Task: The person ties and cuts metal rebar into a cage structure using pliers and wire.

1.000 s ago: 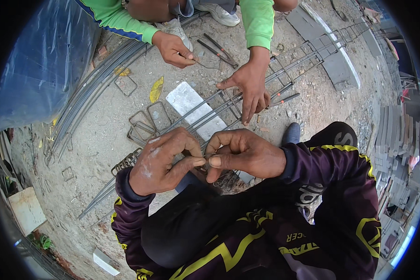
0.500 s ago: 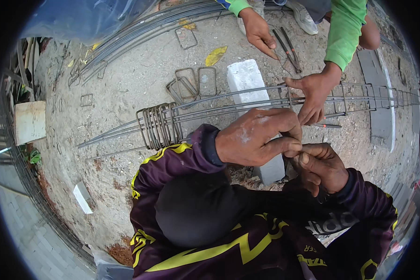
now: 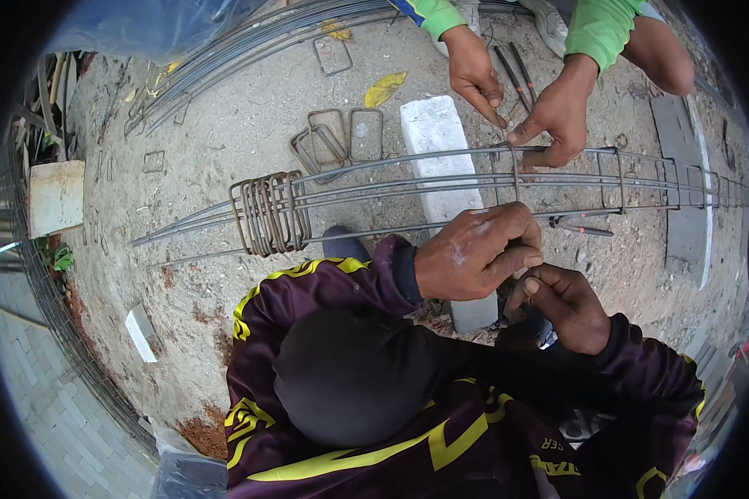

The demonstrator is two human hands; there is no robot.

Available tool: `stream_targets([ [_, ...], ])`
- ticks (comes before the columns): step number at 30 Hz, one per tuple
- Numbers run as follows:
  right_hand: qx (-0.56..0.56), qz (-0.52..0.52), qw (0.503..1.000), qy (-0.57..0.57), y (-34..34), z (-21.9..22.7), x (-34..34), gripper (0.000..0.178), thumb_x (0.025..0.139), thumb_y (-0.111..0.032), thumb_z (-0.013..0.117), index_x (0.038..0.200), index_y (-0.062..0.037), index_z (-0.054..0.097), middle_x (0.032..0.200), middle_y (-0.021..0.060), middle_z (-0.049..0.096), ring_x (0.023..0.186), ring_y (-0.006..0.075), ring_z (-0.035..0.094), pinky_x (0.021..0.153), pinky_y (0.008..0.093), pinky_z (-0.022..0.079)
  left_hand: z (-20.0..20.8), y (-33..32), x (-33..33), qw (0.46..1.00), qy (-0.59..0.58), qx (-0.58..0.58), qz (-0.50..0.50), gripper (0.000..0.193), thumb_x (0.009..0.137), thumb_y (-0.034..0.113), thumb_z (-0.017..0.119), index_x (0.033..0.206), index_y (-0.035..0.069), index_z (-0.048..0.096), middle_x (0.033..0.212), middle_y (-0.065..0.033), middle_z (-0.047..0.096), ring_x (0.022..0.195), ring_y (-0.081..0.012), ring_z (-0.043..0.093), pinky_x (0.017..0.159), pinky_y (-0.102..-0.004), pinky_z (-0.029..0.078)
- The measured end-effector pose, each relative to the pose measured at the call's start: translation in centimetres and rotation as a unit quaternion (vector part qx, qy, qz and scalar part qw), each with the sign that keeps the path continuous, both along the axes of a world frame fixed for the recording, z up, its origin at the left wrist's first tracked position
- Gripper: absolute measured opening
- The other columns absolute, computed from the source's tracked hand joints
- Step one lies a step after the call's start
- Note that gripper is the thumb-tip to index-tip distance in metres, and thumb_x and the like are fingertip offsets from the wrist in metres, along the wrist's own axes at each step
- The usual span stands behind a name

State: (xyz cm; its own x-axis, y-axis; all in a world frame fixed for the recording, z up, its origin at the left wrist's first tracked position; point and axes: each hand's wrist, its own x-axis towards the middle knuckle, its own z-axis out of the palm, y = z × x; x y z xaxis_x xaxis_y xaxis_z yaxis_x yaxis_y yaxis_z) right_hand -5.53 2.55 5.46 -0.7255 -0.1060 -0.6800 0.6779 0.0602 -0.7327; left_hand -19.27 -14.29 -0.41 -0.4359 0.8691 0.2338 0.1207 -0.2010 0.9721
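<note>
Purple sleeves [image 3: 366, 287] converge, curled left hand [image 3: 473, 256] near right hand [image 3: 571, 308], each grip pinched together.

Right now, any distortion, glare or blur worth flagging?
Head view: fisheye bends the steel bars toward the rim, corners black; daylight looks soft, no hard shadows; faint sheen on the plastic sheet; the wearer's hands look fairly sharp, fingertip detail too small to tell.

Left hand [image 3: 478, 254] faces right hand [image 3: 567, 309]; rebar [image 3: 517, 176] crosses white block [image 3: 437, 131].
</note>
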Motion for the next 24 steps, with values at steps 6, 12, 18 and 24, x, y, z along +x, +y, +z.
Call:
stream_targets([
  [6,-0.001,0.019,1.000,-0.001,1.2,-2.2,0.6,0.025,0.106,-0.020,0.050,0.100,-0.0002,0.064,0.083,0.0041,0.064,0.076,0.0107,0.060,0.067,0.0274,0.051,-2.0,-0.5,1.3,0.993,-0.074,-0.087,0.008,0.018,0.094,0.015,0.068,0.099,0.000,0.059,0.090,-0.0090,0.059,0.080,-0.0189,0.059,0.073,-0.0320,0.048],
  [12,-0.070,-0.034,0.996,-0.031,2.0,-9.7,4.5,0.024,0.104,-0.022,0.054,0.108,-0.0026,0.067,0.085,0.0034,0.065,0.075,0.0091,0.062,0.063,0.0262,0.053,-1.5,0.2,-0.2,0.969,0.158,-0.179,0.065,0.049,0.074,0.027,0.088,0.109,0.002,0.064,0.097,-0.0096,0.065,0.083,-0.0231,0.061,0.074,-0.0359,0.051],
  [18,-0.038,-0.015,0.999,-0.024,1.3,-13.5,2.2,0.027,0.102,-0.027,0.057,0.107,-0.0029,0.068,0.083,0.0049,0.066,0.066,0.0117,0.061,0.057,0.0282,0.052,-2.7,1.7,0.7,0.878,0.383,-0.267,0.102,0.048,0.073,0.034,0.085,0.104,0.004,0.064,0.091,-0.0095,0.064,0.083,-0.0290,0.059,0.077,-0.0389,0.047],
  [24,-0.038,-0.091,0.995,0.025,0.8,-14.8,0.9,0.032,0.100,-0.031,0.060,0.104,-0.0010,0.069,0.077,0.0062,0.062,0.064,0.0113,0.058,0.053,0.0286,0.052,-4.1,2.7,1.3,0.862,0.387,-0.299,0.133,0.041,0.075,0.031,0.084,0.096,0.005,0.061,0.078,-0.0073,0.062,0.077,-0.0259,0.059,0.071,-0.0399,0.047],
])
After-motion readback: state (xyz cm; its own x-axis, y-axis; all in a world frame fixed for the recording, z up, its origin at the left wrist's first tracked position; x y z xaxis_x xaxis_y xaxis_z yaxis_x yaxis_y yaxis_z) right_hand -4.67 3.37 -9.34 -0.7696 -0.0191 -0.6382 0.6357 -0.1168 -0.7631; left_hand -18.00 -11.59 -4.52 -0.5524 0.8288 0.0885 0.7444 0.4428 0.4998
